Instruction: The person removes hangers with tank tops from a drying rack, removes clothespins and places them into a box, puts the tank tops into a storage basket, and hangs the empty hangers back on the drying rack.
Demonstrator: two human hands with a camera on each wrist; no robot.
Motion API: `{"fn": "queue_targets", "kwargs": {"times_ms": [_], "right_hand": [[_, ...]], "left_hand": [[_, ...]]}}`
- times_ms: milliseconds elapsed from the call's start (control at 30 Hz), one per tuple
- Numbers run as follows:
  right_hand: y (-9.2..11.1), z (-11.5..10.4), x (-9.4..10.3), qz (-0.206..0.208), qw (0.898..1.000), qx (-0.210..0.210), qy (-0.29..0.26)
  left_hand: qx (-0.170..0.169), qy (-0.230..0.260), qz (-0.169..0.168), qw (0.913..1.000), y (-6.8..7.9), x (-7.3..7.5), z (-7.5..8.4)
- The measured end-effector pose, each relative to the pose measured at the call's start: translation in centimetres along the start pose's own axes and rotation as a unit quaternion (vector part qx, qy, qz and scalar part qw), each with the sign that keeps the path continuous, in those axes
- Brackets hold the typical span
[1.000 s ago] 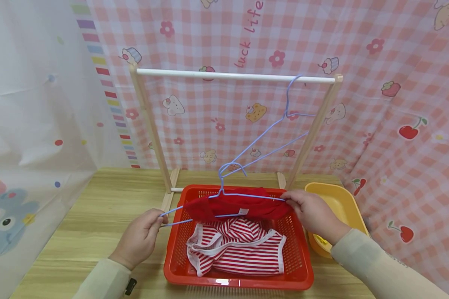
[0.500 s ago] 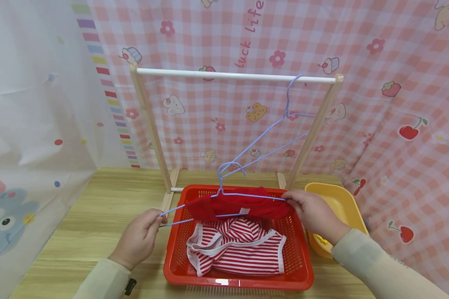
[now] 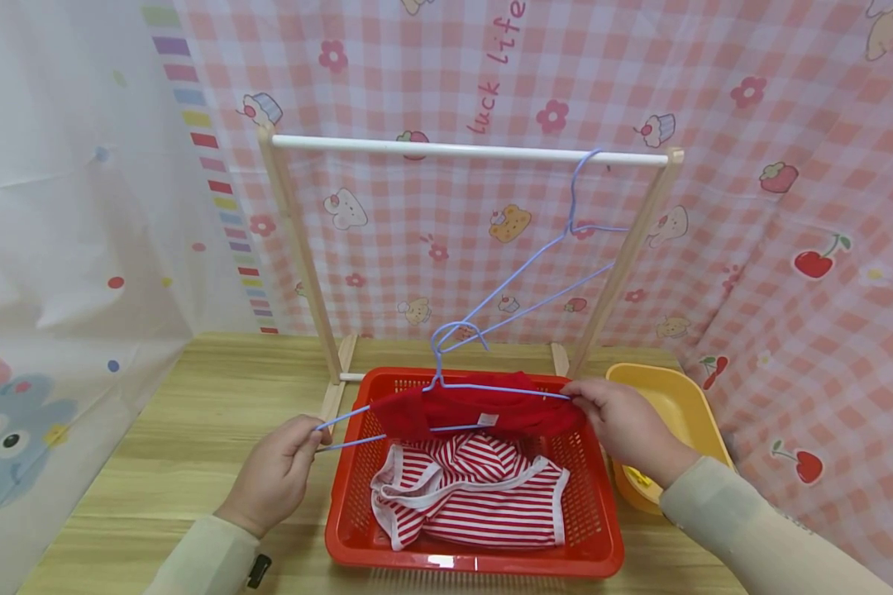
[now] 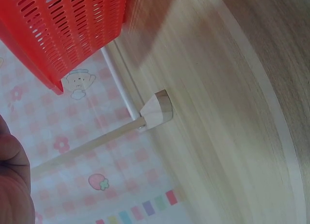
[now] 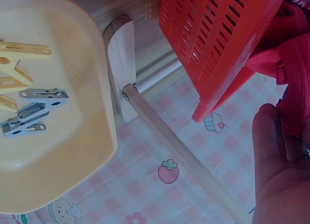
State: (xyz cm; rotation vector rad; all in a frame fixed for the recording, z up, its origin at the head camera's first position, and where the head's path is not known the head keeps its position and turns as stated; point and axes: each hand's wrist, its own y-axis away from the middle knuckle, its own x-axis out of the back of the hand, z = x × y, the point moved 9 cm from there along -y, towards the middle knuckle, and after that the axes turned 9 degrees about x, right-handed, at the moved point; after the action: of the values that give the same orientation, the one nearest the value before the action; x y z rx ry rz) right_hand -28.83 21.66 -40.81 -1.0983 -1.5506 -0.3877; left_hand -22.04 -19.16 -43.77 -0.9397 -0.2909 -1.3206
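Observation:
A light blue wire clothes hanger [image 3: 506, 388] lies level over the basket, its hook pointing up and away. On it sits a red garment [image 3: 457, 411] with a small white label, bunched along the hanger's middle and right part. My left hand [image 3: 274, 475] pinches the bare left end of the hanger. At the other end my right hand [image 3: 632, 426] grips the hanger together with the red cloth; in the right wrist view its fingers [image 5: 269, 132] press against that cloth. Beneath, a red-and-white striped garment [image 3: 491, 504] lies in the red plastic basket [image 3: 476, 562].
Behind the basket stands a wooden rack with a white rail [image 3: 432, 149]. A second blue hanger [image 3: 524, 268] hangs at the rail's right end. To the right is a yellow tray [image 5: 72, 156] with several yellow and grey clothes pegs [image 5: 43, 98]. Checked cloth forms the backdrop.
The red garment has slid very slightly to the right along the hanger, baring a little more of its left end. Both hands stay almost where they were.

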Motion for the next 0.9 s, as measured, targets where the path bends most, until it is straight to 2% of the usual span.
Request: {"fn": "queue_targets", "kwargs": {"times_ms": [900], "right_hand": [[0.23,0.44,-0.38,-0.003,1.000,-0.009,-0.006]], "left_hand": [[0.003,0.004,0.004,1.0000,0.08,0.20,-0.03]]}}
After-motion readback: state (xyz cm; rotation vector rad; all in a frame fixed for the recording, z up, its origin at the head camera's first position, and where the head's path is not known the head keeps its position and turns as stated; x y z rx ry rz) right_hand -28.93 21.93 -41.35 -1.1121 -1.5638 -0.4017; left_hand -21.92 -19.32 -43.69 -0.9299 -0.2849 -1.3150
